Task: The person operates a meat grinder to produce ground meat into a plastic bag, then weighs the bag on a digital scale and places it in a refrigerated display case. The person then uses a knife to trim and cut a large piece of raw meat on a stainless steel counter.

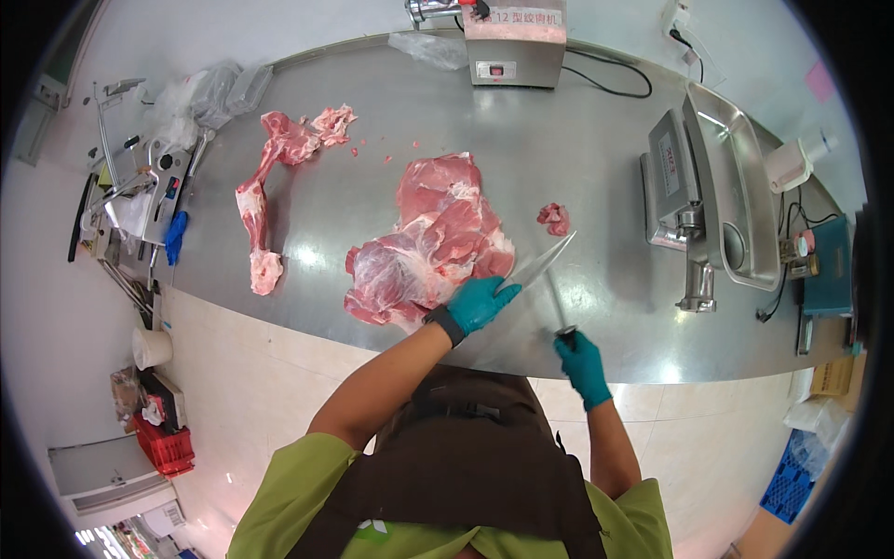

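My left hand [478, 304], in a teal glove, grips a knife whose handle is hidden in the fist. The knife's blade [543, 260] slants up to the right. A black-handled sharpening steel [556, 299] is in my gloved right hand [582, 369], its rod pointing up towards the blade; whether the two touch I cannot tell. Just beyond my left hand lies a large piece of raw boned meat [440, 237] with pale fat and membrane. A small meat scrap [554, 219] sits past the knife tip. Further left is a long leg bone [253, 202] with meat still on it.
All this rests on a stainless steel table [594, 161]. A meat grinder [517, 49] stands at the back. To the right are a second grinder body [663, 182] and a steel tray [740, 202]. Fat trimmings [335, 124] and a slicing machine [166, 185] are leftward.
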A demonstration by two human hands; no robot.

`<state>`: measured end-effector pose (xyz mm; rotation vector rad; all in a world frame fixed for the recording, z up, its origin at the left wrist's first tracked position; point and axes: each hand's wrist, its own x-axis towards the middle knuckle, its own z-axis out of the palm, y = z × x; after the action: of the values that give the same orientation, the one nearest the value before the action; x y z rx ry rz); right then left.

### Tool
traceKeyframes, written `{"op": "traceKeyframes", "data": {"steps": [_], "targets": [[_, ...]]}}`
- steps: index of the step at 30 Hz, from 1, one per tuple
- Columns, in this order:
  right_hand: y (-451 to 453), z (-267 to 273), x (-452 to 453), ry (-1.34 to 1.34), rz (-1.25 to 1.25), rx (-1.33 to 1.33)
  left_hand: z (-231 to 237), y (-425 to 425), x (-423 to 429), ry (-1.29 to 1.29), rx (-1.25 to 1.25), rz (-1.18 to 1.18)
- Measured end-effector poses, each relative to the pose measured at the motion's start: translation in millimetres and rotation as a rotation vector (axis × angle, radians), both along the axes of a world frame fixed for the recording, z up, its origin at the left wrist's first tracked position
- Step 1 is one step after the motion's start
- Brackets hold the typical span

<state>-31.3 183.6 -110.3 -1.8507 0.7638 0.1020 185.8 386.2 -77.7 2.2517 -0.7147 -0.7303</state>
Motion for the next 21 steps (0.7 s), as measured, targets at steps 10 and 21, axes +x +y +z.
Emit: {"op": "traceKeyframes", "data": {"steps": [10, 21], "targets": [[-59.3, 102.9, 58.1, -0.018, 0.125, 0.035, -22.7, 47.7, -34.3, 0.168, -0.081, -0.014], [-75.4, 99.3, 54.8, 0.073, 0.285, -0.059, 49.2, -14.0, 26.7, 0.382, -0.238, 0.144]]}}
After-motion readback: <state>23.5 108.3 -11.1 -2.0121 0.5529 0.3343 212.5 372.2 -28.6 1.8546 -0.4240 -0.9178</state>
